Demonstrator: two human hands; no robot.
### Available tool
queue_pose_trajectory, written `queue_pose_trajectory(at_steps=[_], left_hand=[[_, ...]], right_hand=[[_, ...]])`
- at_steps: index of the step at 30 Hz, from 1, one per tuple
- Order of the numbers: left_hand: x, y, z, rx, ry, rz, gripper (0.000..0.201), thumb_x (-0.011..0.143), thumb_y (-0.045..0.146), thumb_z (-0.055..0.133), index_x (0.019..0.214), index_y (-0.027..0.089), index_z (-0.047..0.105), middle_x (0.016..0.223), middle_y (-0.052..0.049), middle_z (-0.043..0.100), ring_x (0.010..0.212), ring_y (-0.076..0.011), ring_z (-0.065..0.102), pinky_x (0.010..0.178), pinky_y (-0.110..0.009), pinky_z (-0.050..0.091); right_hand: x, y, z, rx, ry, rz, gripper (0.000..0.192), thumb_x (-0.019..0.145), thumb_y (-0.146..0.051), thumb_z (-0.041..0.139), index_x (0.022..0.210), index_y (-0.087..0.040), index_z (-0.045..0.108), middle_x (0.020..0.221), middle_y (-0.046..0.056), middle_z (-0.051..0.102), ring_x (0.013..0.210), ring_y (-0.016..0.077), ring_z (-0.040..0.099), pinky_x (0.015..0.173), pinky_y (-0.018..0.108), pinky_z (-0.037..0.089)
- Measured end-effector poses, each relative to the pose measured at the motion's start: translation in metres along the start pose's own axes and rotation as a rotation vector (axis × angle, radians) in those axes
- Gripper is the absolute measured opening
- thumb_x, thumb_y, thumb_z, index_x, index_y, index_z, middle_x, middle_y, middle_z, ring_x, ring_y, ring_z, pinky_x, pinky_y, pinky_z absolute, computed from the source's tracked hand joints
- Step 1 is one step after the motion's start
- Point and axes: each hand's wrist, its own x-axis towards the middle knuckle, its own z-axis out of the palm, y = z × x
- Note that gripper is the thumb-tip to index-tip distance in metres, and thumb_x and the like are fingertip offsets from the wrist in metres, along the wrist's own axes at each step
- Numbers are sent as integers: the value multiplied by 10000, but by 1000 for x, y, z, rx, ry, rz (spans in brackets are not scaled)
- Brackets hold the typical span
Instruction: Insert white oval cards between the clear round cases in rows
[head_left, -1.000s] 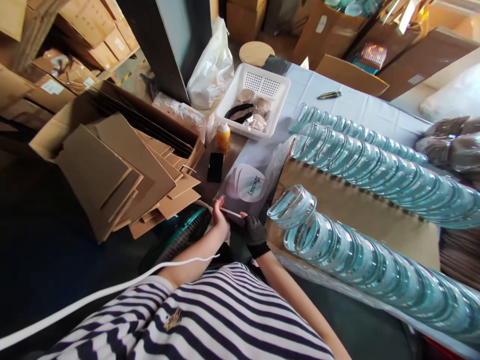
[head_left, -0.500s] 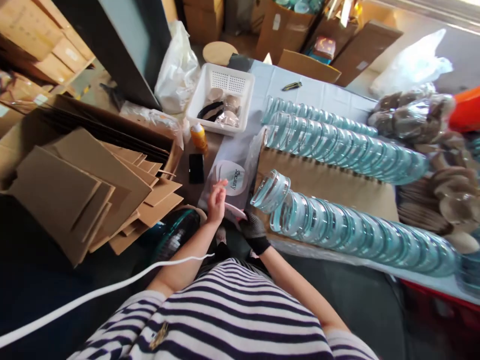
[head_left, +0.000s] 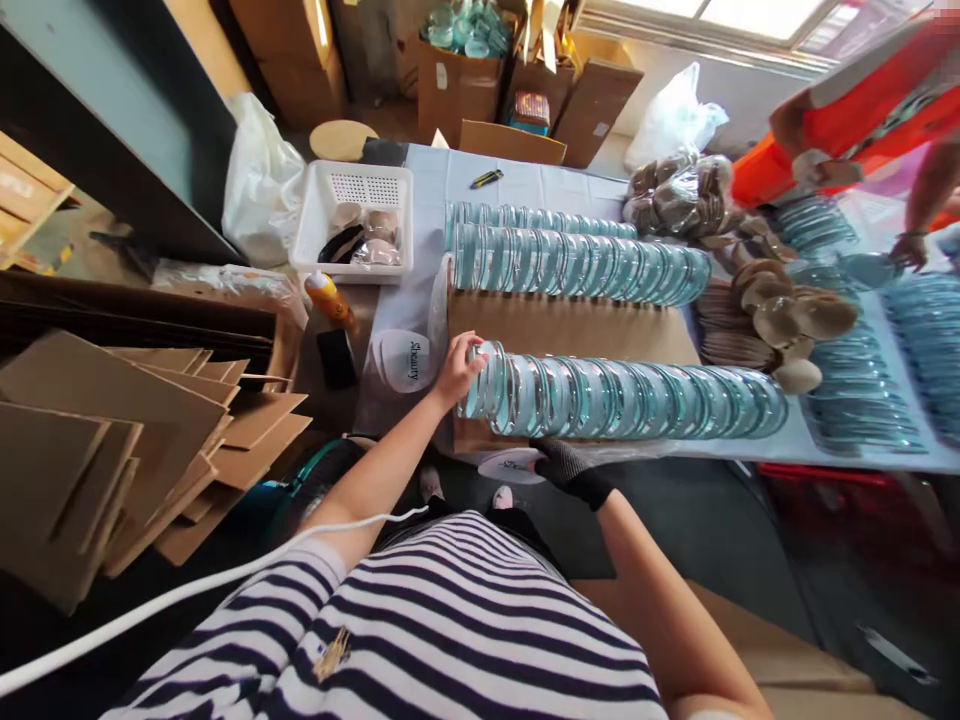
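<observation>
My left hand [head_left: 459, 372] is bare, its fingers curled round the left end of the near row of clear bluish round plastic pieces [head_left: 637, 398], gripping the end piece [head_left: 489, 388]. These pieces stand on edge, packed face to face. My right hand [head_left: 566, 470], in a dark glove, pinches the edge of a pale round sheet with dark lettering [head_left: 510, 466], held just off the table's front edge. Similar pale round sheets [head_left: 405, 361], the top one printed with lettering, lie on the table left of my left hand.
Two more clear rows [head_left: 581, 262] stand behind a cardboard sheet [head_left: 570, 326]. Beyond lie brown cup-shaped pieces [head_left: 780, 310]. A white basket [head_left: 300, 235], yellow bottle [head_left: 328, 298], phone [head_left: 337, 360] and cutter [head_left: 487, 179] are about. A person in orange [head_left: 885, 110] works at right.
The view has swung right. My left hand has gone from beside the pale sheet to the end of the near row. The right hand has moved right with the pale sheet.
</observation>
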Motion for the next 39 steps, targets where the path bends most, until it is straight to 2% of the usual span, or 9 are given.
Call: queue_pose_trajectory(at_steps=[6, 11, 15, 19, 22, 27, 31, 36, 39], left_hand=[[-42, 16, 9, -93, 263, -61, 580, 896, 639, 497, 1306, 232, 540, 1472, -133, 460, 1437, -272, 346, 1205, -454, 207], [-99, 48, -10, -394, 460, -55, 624, 848, 666, 563, 1332, 272, 541, 1452, -105, 513, 1396, -269, 423, 1171, -435, 294], [-143, 77, 22, -710, 380, -239, 702, 713, 642, 736, 1276, 249, 593, 1299, -110, 640, 1217, -289, 594, 1032, -424, 460], [-155, 92, 64, -887, 540, -548, 511, 615, 427, 877, 1028, 195, 684, 955, -52, 749, 922, -235, 702, 892, -374, 534], [-163, 97, 81, -1058, 396, -716, 410, 624, 333, 874, 961, 176, 701, 902, -55, 755, 844, -220, 712, 819, -340, 550], [-190, 93, 105, -1141, 189, -926, 292, 755, 421, 770, 892, 168, 726, 792, -59, 746, 732, -204, 706, 674, -293, 535], [-193, 90, 115, -1133, 246, -879, 278, 743, 375, 783, 916, 169, 713, 795, -62, 749, 766, -218, 718, 714, -313, 552], [-173, 97, 122, -918, 717, -589, 397, 632, 317, 867, 951, 184, 670, 847, -11, 750, 778, -189, 703, 795, -334, 552], [-164, 110, 123, -869, 620, -507, 477, 617, 382, 877, 998, 179, 672, 927, -41, 753, 911, -226, 702, 883, -369, 529]], right_hand=[[9, -14, -16, 55, -63, -116, 439, 691, -215, 659, 1117, -134, 724, 1016, 122, 748, 877, 246, 677, 802, 348, 526], [3, -41, -17, 558, -1, -205, 363, 675, -375, 725, 964, -154, 717, 883, 61, 736, 801, 222, 654, 711, 334, 540], [-1, -61, -17, 871, 120, -166, 494, 688, -443, 739, 1085, -160, 665, 996, 80, 727, 864, 230, 654, 743, 353, 552], [-5, -69, -30, 800, 170, -313, 663, 769, -560, 672, 1300, -175, 571, 1188, 122, 673, 1028, 252, 632, 864, 388, 535], [-7, -70, -52, 680, 139, -521, 749, 826, -666, 570, 1428, -229, 481, 1391, 112, 560, 1228, 261, 546, 1002, 402, 468], [-13, -69, -71, 485, -262, -542, 619, 893, -684, 459, 1220, -203, 671, 1200, 77, 684, 1129, 259, 604, 1016, 413, 454], [-22, -50, -62, 623, -158, -498, 661, 871, -666, 506, 1364, -229, 555, 1381, 88, 581, 1259, 254, 528, 1068, 410, 417], [-36, -18, -27, 817, -62, -262, 763, 693, -611, 705, 1330, -221, 551, 1250, 107, 651, 1099, 266, 605, 966, 436, 503], [-49, -8, -19, 970, 16, -187, 655, 696, -524, 717, 1253, -202, 595, 1132, 102, 695, 996, 260, 633, 939, 451, 520]])
